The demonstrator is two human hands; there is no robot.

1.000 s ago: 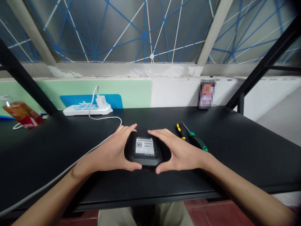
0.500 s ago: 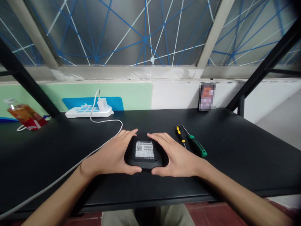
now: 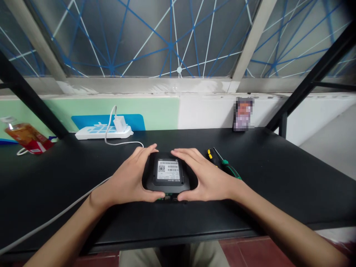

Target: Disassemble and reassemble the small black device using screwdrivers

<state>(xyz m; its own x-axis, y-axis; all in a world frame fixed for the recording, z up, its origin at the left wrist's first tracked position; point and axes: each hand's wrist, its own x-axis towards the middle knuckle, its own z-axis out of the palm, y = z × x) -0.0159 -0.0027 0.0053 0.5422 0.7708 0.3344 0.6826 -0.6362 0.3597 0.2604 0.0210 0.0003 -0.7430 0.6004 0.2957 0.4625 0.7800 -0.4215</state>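
Observation:
Both hands grip a black plastic device cover [image 3: 186,181] from its sides. A white label [image 3: 168,170] with a QR code and barcodes is on its top. My left hand [image 3: 125,181] wraps the left side, thumb along the near edge. My right hand [image 3: 211,180] mirrors it on the right side. Under the near edge, between my thumbs, part of a green circuit board [image 3: 167,197] shows; the rest is hidden by the cover and hands. To the right lie a yellow-and-black screwdriver [image 3: 210,156] and a green-and-black screwdriver [image 3: 230,170], both partly covered by my right hand.
A white power strip [image 3: 102,132] with a plugged-in charger [image 3: 120,123] stands at the back left. Its white cable [image 3: 63,209] runs past my left arm. A bottle [image 3: 27,137] is far left, and a pixelated upright phone-shaped object [image 3: 243,115] leans against the wall.
My hands have raised the cover, and its near edge now stands off what is below. The green circuit board has come into view under it. My right hand now covers more of the screwdrivers.

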